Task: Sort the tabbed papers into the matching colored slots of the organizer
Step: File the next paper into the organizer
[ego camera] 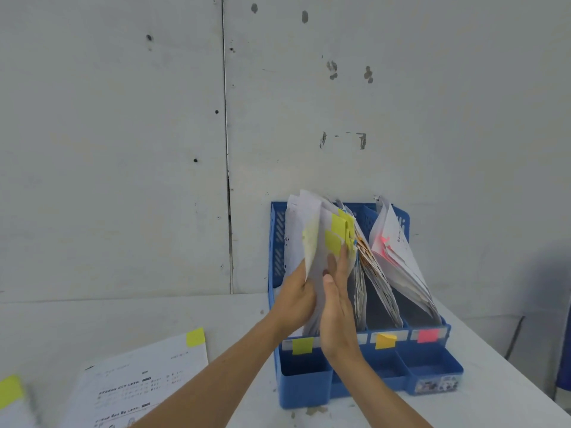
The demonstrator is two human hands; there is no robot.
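A blue organizer [309, 384] stands on the table against the wall, its slots marked by a yellow label [302, 345], an orange label [384, 340] and a pink label [428, 335]. A bundle of yellow-tabbed papers [327, 230] stands in the leftmost slot, above the yellow label. My left hand [295, 301] grips this bundle from its left side, fingers hidden behind the sheets. My right hand [336, 304] presses flat against its front with straight fingers. Orange-tabbed papers [374, 267] and pink-tabbed papers [398, 251] lean in the slots to the right.
A printed sheet with a yellow tab [148, 375] lies on the white table at the lower left. Another yellow-tabbed sheet [10, 390] shows at the left edge. The grey wall [123, 149] rises right behind the organizer. The table's edge [525, 384] runs diagonally at the right.
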